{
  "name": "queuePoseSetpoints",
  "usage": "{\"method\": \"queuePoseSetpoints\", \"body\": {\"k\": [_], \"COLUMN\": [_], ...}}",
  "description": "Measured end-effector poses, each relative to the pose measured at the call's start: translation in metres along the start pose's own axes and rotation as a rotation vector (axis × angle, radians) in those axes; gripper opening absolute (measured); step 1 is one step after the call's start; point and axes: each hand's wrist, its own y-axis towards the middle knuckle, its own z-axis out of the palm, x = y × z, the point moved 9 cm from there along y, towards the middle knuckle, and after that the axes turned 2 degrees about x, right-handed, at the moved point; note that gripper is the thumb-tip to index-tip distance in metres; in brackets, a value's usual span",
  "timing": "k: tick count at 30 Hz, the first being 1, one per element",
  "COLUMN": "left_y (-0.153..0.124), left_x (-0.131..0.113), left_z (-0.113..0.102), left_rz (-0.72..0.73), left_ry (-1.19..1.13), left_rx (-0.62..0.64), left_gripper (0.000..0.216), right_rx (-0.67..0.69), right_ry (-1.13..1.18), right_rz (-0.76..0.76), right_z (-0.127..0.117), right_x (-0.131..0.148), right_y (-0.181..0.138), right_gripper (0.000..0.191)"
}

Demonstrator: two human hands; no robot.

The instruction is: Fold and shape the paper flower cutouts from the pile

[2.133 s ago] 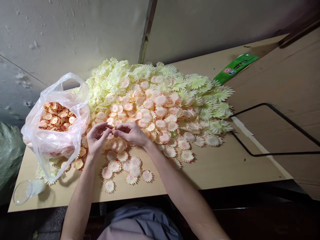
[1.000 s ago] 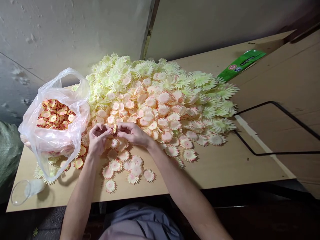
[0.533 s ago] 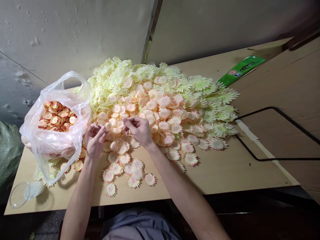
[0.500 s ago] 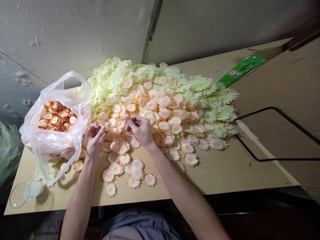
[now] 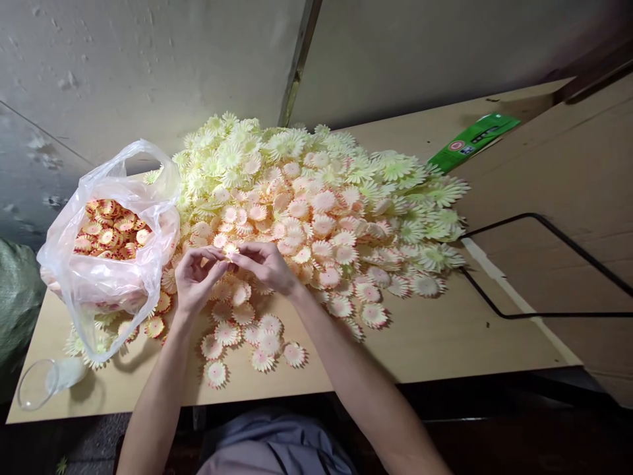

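Note:
My left hand (image 5: pixel 198 274) and my right hand (image 5: pixel 267 265) meet over the heap, thumbs and fingers pinched. Between their fingertips is a small pale artificial flower head (image 5: pixel 230 251), held from both sides. Beneath and around the hands spreads a pile of pink-tipped cream flower heads (image 5: pixel 324 225). Larger pale green flower heads (image 5: pixel 230 157) lie behind them. Left of my left hand, a translucent plastic bag (image 5: pixel 106 277) stands with its mouth open. Inside it are many small red-edged yellow flower pieces (image 5: pixel 109 235).
A clear cup (image 5: pixel 37 384) lies on its side at the table's (image 5: pixel 445 356) near left corner. On the right are a green packet (image 5: pixel 472 142), a bent black metal rod (image 5: pixel 583 254) and cardboard (image 5: pixel 558 185). The wall (image 5: pixel 198 59) rises behind the pile.
My right hand has moved left and slightly down, my left hand slightly right. Apart before, their fingertips now come together at the small flower head.

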Motion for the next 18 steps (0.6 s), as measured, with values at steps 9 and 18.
{"method": "queuePoseSetpoints", "body": {"k": [9, 18], "left_y": [0.0, 0.001], "left_x": [0.007, 0.007], "left_z": [-0.012, -0.008], "left_rz": [-0.042, -0.05], "left_ry": [0.095, 0.046], "left_rx": [-0.105, -0.085], "left_gripper": [0.021, 0.032], "right_rx": [0.037, 0.068], "right_ry": [-0.056, 0.013], "right_rz": [0.006, 0.035], "right_z": [0.003, 0.005], "right_x": [-0.004, -0.008], "right_y": [0.0, 0.0], "right_gripper": [0.023, 0.028]}}
